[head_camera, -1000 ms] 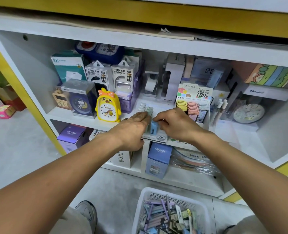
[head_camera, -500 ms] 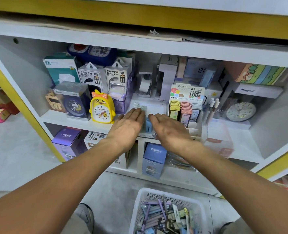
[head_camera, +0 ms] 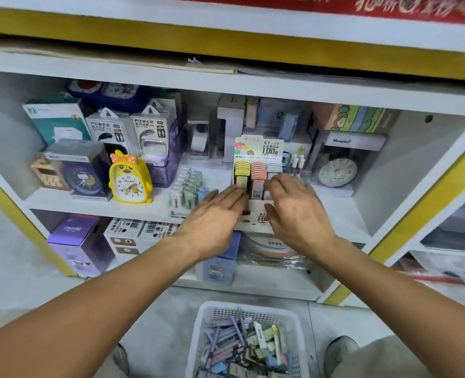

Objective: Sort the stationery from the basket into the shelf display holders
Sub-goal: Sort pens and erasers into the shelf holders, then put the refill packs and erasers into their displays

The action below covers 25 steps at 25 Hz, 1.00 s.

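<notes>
Head view: both hands at pencil-lead display box.
Left hand and right hand, fingers straight, grasping nothing, flank box; basket below.

Left white box, back of the upper shelf: "POWER BANK"
Right white box just beside it: "POWER BANK"
Header card of the display holder: "0.7", "HB", "100"; the smaller print is too blurred to read
Purple box at the lower shelf's left end: "CRUHRE"
White box over the round clock, right side: script brand, unclear
Grey clock display at the back: "12", partly hidden
Yellow duck clock dial: numbers 1–12
</notes>
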Available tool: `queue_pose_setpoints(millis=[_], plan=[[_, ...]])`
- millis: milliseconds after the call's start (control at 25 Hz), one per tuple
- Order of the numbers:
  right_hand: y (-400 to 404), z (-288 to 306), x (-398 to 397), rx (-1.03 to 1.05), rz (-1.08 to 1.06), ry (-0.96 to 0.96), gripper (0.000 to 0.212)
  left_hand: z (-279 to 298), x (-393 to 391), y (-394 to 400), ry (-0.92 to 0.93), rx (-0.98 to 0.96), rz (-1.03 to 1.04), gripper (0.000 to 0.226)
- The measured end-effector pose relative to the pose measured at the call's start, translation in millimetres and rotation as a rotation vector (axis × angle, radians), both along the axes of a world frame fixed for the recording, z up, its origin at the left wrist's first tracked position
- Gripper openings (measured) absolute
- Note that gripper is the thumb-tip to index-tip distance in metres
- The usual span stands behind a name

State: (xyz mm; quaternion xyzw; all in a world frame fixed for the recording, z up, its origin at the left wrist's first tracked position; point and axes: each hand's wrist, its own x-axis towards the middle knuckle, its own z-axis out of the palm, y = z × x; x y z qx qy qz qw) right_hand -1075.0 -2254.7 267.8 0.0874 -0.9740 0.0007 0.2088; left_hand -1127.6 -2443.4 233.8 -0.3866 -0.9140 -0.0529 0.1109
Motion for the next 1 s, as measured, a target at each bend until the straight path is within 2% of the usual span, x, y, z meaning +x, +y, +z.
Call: queue_pose_setpoints(millis=[160,360,440,560,640,680,760,840,920,1000], plan=[[23,-7,23,0.082,-0.146,-0.087,0.045,-16,15,25,-0.034,-0.117,-0.072,0.079],[26,-11,23,0.109,-0.124,-0.138,0.061,-19,14,23,-0.058,-0.122,-0.061,0.08],[22,-11,25,0.154,-0.145,-0.131,0.055,-20,17,20,-0.079,-0.126,-0.053,0.082],[18,-10,37,0.213,-0.127,0.035,0.033,-18,27,18,0.002,-0.118,-0.099,0.077],[13,-22,46,0.163,-0.042,0.123,0.024,-20,34,23,0.063,-0.076,-0.137,0.055],[7,-36,53,0.105,-0.01,0.09,0.021,-27,40,25,0.013,-0.071,-0.128,0.043],[-5,-77,66,-0.054,-0.019,-0.148,0.019,-51,53,27,-0.227,-0.138,-0.048,0.03],[-12,-130,79,-0.183,-0.101,-0.546,0.024,-91,66,27,-0.471,-0.303,0.029,0.029],[-12,-186,93,-0.241,-0.148,-0.888,0.033,-136,79,24,-0.608,-0.413,0.06,0.031],[-9,-229,109,-0.276,-0.183,-1.049,0.044,-178,93,17,-0.72,-0.424,0.091,0.035]])
